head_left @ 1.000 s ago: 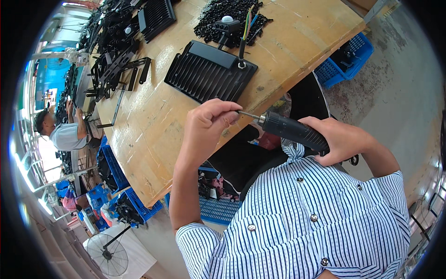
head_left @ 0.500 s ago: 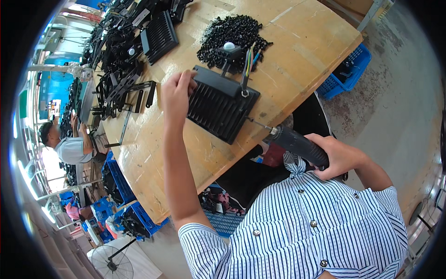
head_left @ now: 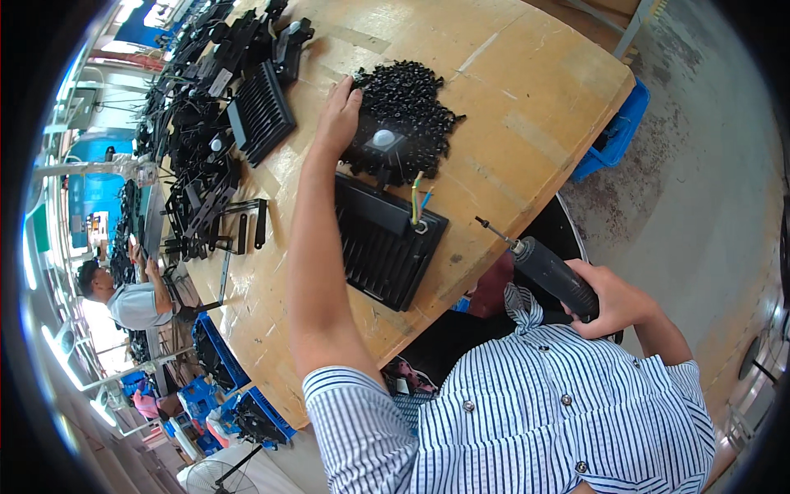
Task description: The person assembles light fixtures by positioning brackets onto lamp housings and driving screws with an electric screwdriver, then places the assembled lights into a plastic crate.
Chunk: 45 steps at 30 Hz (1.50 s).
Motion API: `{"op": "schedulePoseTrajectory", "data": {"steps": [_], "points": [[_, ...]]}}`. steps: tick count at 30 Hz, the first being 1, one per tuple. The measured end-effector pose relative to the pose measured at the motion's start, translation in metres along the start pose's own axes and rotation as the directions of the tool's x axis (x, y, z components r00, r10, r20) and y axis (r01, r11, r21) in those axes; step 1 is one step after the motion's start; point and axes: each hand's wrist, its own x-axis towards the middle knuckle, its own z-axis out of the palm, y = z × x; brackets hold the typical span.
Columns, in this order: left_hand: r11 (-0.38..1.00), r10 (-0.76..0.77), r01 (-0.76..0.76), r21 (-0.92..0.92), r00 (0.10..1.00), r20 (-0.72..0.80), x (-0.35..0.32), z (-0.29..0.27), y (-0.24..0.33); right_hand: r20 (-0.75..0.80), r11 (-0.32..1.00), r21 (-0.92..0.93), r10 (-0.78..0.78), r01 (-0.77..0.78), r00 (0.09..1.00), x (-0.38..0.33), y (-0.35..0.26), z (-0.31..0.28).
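Reaching across a long pale wooden workbench [head_left: 527, 90], the left hand [head_left: 339, 115] lies palm-down with fingers stretched fairly wide and flat, fingertips touching the edge of a heap of small black plastic parts [head_left: 407, 111]; it grips nothing visible. A small round white piece [head_left: 383, 137] sits on the near side of that heap. Just below the heap, nearer the person, lies a black ribbed rectangular metal housing [head_left: 387, 243], flat on the bench, with short coloured wires [head_left: 418, 202] sticking out of its far corner. The right hand [head_left: 613, 300] is held off the bench edge, well apart from the housing, fingers wrapped tight around a dark cylindrical electric screwdriver [head_left: 550, 276]; its thin bit points up-left toward the bench edge, not touching anything.

Bench top is scuffed light plywood, bare on the right part. A second black ribbed housing [head_left: 262, 119] lies further left, beside a long jumble of black metal brackets and fittings [head_left: 197, 181] running along the far-left side. Blue plastic crates [head_left: 613, 136] sit on the grey concrete floor past the bench's right corner; more blue crates [head_left: 218, 362] below the left edge. Another person in a grey shirt [head_left: 132, 300] works at far left. A floor fan [head_left: 216, 476] stands at the bottom. The person wears a blue-and-white striped shirt [head_left: 543, 428].
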Motion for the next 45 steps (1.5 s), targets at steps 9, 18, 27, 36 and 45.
{"op": "schedulePoseTrajectory", "data": {"steps": [9,18,27,36,45], "points": [[0.904,0.008,0.074,0.422,0.982,-0.189,-0.013,-0.031,0.017,0.074,0.999,-0.039,-0.005,0.008,0.997,0.006,-0.001,-0.002],[0.916,-0.084,0.128,0.380,0.988,-0.130,-0.008,-0.027,0.022,0.057,1.000,-0.028,-0.011,0.013,0.998,-0.003,0.006,0.006],[0.917,-0.153,0.184,0.354,0.982,-0.112,-0.001,-0.029,0.021,0.085,0.997,-0.069,-0.024,0.030,0.996,0.003,0.007,0.006],[0.893,-0.139,0.148,0.425,0.989,-0.053,0.001,-0.027,0.021,0.071,0.998,-0.064,-0.010,0.014,0.997,0.005,0.007,0.007],[0.984,-0.168,0.177,0.008,0.945,-0.283,-0.078,-0.062,0.060,0.113,0.999,-0.042,0.019,-0.014,0.993,0.006,0.008,0.013]]}}
